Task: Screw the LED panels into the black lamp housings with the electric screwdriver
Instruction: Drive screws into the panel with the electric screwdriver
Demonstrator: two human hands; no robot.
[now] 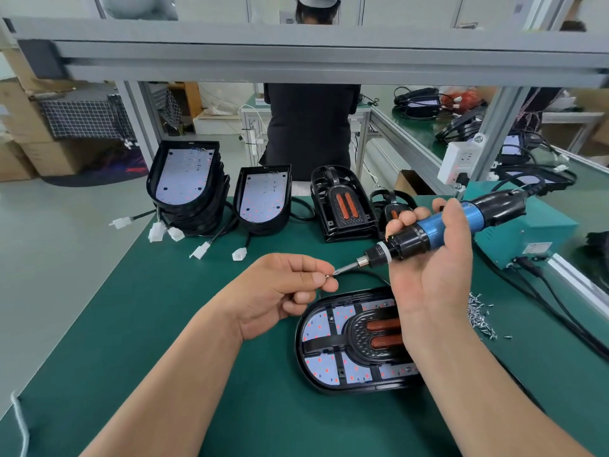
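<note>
Left hand point(280, 288) fingers pinch seemingly a screw point(328, 276); right hand point(431, 268) grips blue-black screwdriver point(438, 225).

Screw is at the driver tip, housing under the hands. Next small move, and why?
Probably seat the small silver screw on the bit of the blue-and-black electric screwdriver, then release the left hand. Its fingertips pinch the screw right at the bit, while the right hand holds the driver nearly level above the black oval lamp housing, not yet aimed down.

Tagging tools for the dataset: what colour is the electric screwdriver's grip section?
Metallic blue barrel on the black-ended electric screwdriver, seen in the head view.
</note>
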